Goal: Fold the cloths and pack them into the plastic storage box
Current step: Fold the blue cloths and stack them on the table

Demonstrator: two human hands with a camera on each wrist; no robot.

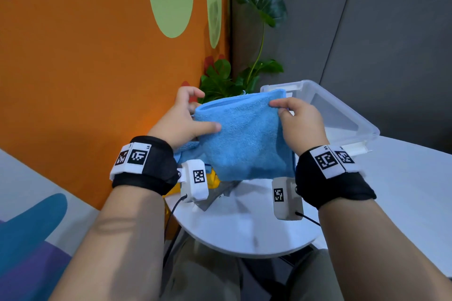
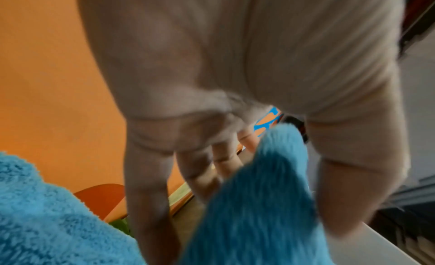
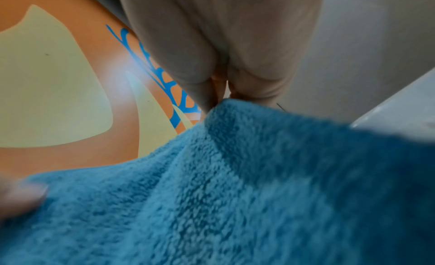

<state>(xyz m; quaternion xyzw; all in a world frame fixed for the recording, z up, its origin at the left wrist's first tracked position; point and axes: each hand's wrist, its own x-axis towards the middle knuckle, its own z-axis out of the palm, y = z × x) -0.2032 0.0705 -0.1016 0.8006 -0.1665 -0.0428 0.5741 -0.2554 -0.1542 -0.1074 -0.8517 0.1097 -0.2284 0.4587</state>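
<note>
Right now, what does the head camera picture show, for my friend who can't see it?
Two hands hold a blue cloth up above a white table, left hand and right hand at its top corners. A clear plastic storage box sits behind.

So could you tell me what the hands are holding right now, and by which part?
Both grip the blue cloth by its upper edge: left hand at the left corner, right hand at the right.

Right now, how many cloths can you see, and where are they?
3, maybe more hidden. A blue cloth is held up by the left hand and right hand. Under it on the white table lie a yellow cloth and a grey cloth.
</note>
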